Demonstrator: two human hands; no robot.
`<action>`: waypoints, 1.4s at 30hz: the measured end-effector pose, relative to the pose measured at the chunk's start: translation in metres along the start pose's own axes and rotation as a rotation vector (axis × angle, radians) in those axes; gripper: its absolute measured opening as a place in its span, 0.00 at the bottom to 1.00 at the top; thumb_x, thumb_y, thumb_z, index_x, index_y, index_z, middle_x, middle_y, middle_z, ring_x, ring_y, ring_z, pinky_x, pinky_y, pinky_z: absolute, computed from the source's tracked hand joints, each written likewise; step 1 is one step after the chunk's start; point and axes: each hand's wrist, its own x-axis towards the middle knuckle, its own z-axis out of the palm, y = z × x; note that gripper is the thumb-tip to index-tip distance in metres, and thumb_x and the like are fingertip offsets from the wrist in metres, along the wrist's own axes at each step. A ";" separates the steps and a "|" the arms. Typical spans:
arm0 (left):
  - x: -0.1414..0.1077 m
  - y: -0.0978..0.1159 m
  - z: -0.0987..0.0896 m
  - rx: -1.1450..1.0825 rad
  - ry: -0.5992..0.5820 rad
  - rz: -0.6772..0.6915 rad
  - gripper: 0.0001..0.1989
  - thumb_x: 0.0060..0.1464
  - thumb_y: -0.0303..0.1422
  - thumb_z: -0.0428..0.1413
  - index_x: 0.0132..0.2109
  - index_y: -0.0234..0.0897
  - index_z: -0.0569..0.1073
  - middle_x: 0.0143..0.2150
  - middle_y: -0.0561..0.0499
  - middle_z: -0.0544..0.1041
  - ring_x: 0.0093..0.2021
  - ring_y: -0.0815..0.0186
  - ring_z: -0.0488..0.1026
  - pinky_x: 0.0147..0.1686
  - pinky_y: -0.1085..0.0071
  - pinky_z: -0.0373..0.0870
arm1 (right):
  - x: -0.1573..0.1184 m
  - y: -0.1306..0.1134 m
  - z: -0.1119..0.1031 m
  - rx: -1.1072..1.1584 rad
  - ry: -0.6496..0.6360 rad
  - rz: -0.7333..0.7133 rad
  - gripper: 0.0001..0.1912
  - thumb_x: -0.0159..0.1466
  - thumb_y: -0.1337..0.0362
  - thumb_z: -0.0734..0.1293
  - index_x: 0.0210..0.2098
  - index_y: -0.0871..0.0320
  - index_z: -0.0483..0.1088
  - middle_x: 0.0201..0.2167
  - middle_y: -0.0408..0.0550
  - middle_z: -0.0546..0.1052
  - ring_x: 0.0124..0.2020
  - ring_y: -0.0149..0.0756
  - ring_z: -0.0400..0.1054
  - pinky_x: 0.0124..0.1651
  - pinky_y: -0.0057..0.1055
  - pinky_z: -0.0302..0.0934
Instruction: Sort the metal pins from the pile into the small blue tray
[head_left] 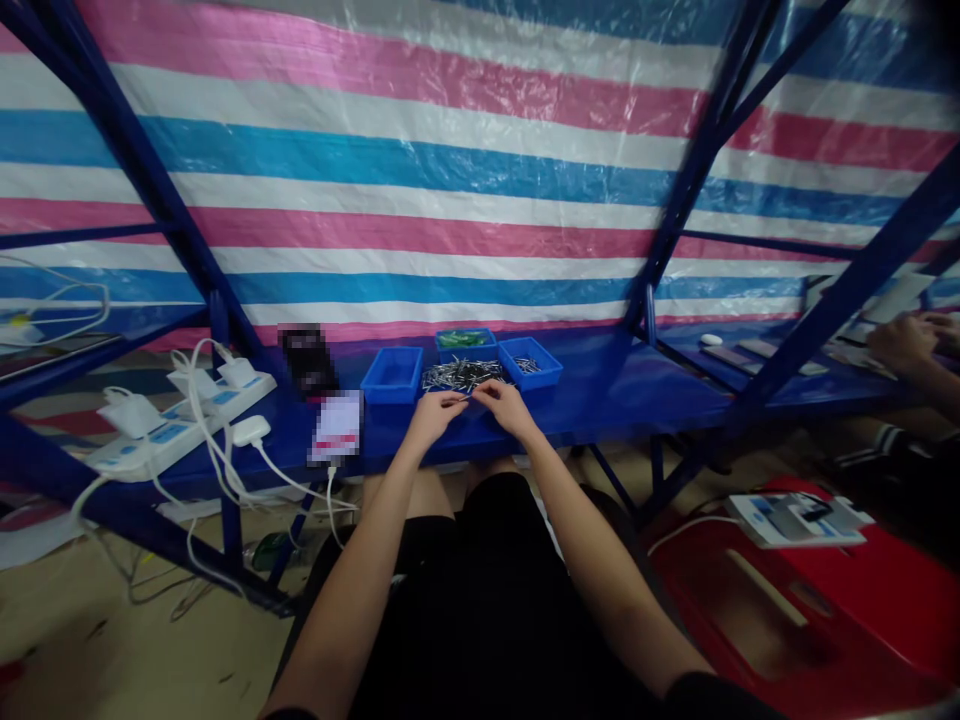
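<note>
Seated person, bare forearms reaching over the near edge of the blue table, left hand and right hand meeting almost tip to tip; fingers of both bent in a pinch, apparently on one slim piece bridging the gap, too small from here to say what it is. That piece sits just in front of a loose pile on the tabletop, probably held there so it's near its source and in plain sight; two-handed pinch likely because it's so thin. Three trays ring the pile, presumably for sorting within short reach: left tray, back tray with green stuff in it, right tray with some short slivers. Lit phone on a cord lies left, likely kept off the working spot, white power strip beyond it, plugs crowded on. Materials: trays rectangular, smooth blue, look like moulded plastic; pile a tangle of thin sticks, silvery and black, metal-looking; backdrop a crinkled, shiny striped sheet in pink, white and blue; hard red plastic-looking stool at right, co-worker's hand farther off, its grip I can't tell
</note>
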 end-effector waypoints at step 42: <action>-0.001 0.006 0.001 -0.049 0.037 0.101 0.10 0.49 0.36 0.55 0.35 0.34 0.72 0.35 0.48 0.76 0.36 0.64 0.73 0.39 0.69 0.68 | -0.006 -0.008 0.001 -0.015 -0.156 -0.067 0.12 0.60 0.57 0.61 0.30 0.59 0.70 0.28 0.42 0.72 0.31 0.30 0.64 0.37 0.26 0.56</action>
